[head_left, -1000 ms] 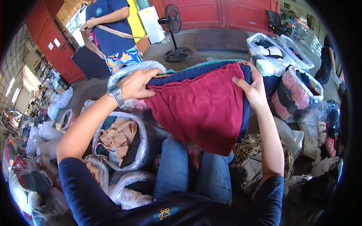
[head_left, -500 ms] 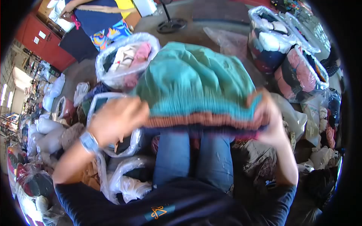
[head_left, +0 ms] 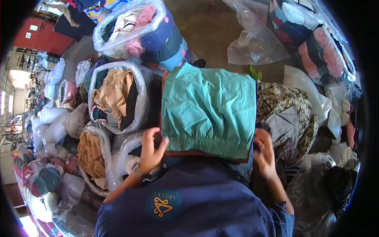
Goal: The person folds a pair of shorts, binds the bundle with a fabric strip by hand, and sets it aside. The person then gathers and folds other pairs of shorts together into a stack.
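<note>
A teal garment with a gathered elastic waistband [head_left: 209, 114] lies flat across my lap, the waistband towards my body. Brown and dark cloth edges show beneath it, so it tops a small stack. My left hand [head_left: 152, 152] is at the stack's lower left corner, thumb and fingers apart, with a watch on the wrist. On the opposite side, my right hand [head_left: 265, 153] stands beside the lower right edge, its fingers loosely bent and apart. Neither hand grips the cloth; whether the fingertips touch its edges is hard to tell.
To the left stand plastic-lined bags of clothes, one with tan cloth [head_left: 114, 93] and one with brown cloth [head_left: 92, 156]. A large bag with pink and white clothes [head_left: 136, 31] is ahead. Patterned cloth [head_left: 286, 102] lies to the right. Clear plastic [head_left: 256, 43] lies on the floor.
The teal garment and the cloth under it came down from the raised, blurred hold onto my lap. Both hands have let go and moved to its lower corners. My view tilted down.
</note>
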{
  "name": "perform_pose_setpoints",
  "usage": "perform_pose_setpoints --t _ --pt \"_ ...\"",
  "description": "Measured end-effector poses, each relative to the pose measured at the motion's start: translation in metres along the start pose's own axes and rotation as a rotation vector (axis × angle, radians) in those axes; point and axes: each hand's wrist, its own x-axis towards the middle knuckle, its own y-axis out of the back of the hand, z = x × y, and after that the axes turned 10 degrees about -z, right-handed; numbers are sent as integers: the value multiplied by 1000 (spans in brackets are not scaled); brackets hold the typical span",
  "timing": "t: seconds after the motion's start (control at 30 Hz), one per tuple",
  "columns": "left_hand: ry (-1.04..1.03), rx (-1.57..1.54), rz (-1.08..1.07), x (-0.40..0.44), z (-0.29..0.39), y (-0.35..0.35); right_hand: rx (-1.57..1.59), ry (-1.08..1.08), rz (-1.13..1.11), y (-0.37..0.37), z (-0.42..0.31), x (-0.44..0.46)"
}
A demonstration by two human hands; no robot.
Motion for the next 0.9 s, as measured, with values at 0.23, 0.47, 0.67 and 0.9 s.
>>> perform_pose_setpoints --t 0.23,0.47,0.67,0.9 --pt "-113 71 16 34 -10 -29 -777 -172 92 -23 27 -1" --pt "190 -281 105 -7 -26 -21 -434 -187 225 -27 31 7" --pt "201 -154 -21 -7 -11 -28 -470 -416 126 -30 12 5" --pt "532 -448 22 1 27 -5 -198 -264 106 -35 0 3"
